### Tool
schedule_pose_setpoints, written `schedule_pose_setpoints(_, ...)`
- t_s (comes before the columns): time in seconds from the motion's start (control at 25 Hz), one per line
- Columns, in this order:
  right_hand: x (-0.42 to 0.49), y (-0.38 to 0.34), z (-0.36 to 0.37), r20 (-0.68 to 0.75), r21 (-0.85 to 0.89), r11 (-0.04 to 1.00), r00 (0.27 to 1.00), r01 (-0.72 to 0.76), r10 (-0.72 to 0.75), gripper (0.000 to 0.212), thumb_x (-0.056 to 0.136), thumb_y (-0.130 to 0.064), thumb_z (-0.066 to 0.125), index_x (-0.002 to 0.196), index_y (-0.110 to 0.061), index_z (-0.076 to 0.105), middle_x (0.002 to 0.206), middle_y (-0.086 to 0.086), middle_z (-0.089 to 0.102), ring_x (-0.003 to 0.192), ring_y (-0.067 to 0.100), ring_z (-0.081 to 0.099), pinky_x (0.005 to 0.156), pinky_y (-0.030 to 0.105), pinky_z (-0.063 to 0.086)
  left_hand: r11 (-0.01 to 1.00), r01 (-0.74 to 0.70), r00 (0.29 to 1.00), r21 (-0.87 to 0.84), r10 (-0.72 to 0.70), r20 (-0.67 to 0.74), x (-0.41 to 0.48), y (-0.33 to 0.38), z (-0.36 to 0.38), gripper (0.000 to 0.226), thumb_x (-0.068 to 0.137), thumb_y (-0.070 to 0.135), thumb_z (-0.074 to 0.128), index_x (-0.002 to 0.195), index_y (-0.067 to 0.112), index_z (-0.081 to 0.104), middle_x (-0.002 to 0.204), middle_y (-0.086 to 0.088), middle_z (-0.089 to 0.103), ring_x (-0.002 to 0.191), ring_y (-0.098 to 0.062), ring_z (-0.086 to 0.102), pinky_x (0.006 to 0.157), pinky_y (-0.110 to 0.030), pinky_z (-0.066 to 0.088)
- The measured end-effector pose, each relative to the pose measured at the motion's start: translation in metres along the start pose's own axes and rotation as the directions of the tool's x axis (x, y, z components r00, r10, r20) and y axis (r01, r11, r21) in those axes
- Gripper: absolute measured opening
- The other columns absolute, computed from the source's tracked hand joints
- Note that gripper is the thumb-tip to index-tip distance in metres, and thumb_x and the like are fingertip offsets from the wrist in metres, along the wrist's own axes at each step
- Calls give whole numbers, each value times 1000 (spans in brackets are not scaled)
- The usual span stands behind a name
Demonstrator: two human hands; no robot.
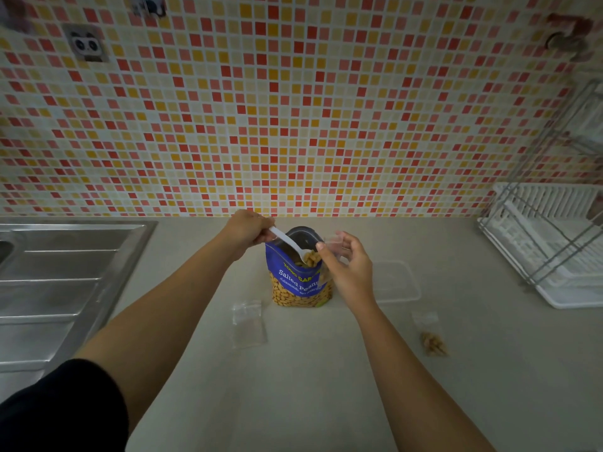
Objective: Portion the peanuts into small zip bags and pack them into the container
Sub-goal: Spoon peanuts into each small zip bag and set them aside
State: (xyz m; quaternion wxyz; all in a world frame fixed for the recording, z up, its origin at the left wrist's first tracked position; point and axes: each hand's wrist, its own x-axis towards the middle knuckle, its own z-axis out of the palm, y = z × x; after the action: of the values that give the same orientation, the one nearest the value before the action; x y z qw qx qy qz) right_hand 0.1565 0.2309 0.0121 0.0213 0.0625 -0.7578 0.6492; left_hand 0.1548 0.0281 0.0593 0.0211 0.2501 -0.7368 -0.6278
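Observation:
A blue salted-peanut bag point(298, 282) stands open on the counter near the wall. My left hand point(249, 231) grips the handle of a white plastic spoon point(288, 243) whose bowl carries peanuts just above the bag's mouth. My right hand point(350, 264) pinches a small clear zip bag point(334, 244) right beside the spoon's bowl. An empty zip bag point(248, 322) lies flat in front of the peanut bag to the left. A zip bag with peanuts in it point(432, 336) lies to the right. A clear plastic container point(396, 282) sits behind my right hand.
A steel sink and drainboard point(62, 288) fill the left side. A white dish rack point(551, 246) with a wire frame stands at the right. A tiled wall point(293, 109) rises directly behind the counter point(310, 386).

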Motion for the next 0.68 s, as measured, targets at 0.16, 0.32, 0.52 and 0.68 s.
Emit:
schedule_pose_setpoints(0.16,-2,-11,0,-55,37,999,998,4,-2,45,76,-35,75,115,-23,55,103,-10,63,95,3,59,69,10,48,992,50,997,-113,-57,-60,4,-4,-11,23,96,15,46,82,4,60,68,-9,58,56,-11,50,55,-19,41)
schedule_pose_setpoints(0.32,-3,-19,0,-102,36,999,995,22,-18,48,75,-34,75,117,-20,56,106,-8,61,93,1,56,65,7,45,979,60,991,-196,-82,-107,8,-11,-15,24,97,17,44,81,5,57,68,-8,56,58,-12,47,56,-20,39)
schedule_pose_setpoints(0.52,-4,-15,2,-101,-81,995,993,55,-64,51,72,-33,78,116,-17,58,109,-4,63,94,3,56,76,17,50,984,48,988,-173,-72,-135,13,-15,-14,24,98,20,43,83,8,57,70,-7,57,60,-12,48,59,-22,41)
schedule_pose_setpoints(0.68,-3,-10,8,-75,-199,976,992,89,-106,52,69,-33,79,114,-18,58,109,-3,63,98,10,59,81,27,54,982,40,986,-182,-69,-153,14,-2,-22,21,97,17,45,87,4,58,69,-8,57,58,-12,48,55,-21,39)
